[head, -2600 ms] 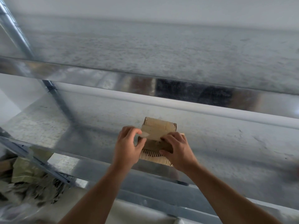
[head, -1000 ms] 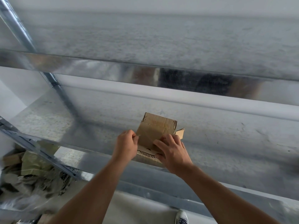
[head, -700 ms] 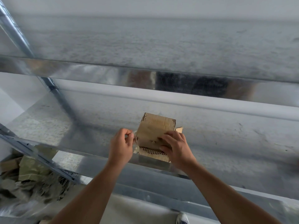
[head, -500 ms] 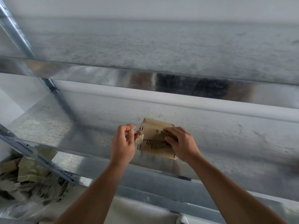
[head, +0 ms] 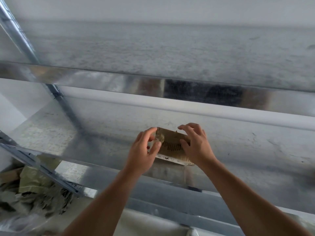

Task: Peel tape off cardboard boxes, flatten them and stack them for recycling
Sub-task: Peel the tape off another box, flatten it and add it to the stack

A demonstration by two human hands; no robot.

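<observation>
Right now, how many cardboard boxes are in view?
1. The small brown cardboard box sits at the front of the grey metal shelf, between the left hand, pinching its clear tape, and right hand. The blurred heap lower left may hide others.

Galvanized metal shelving — white wall behind, soft light.

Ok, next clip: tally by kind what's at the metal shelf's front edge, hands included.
Small brown corrugated cardboard box, held by the right hand: 1
Crumpled piece of clear tape, pinched by the left hand: 1
Bare hands: 2
Total: 4
</observation>
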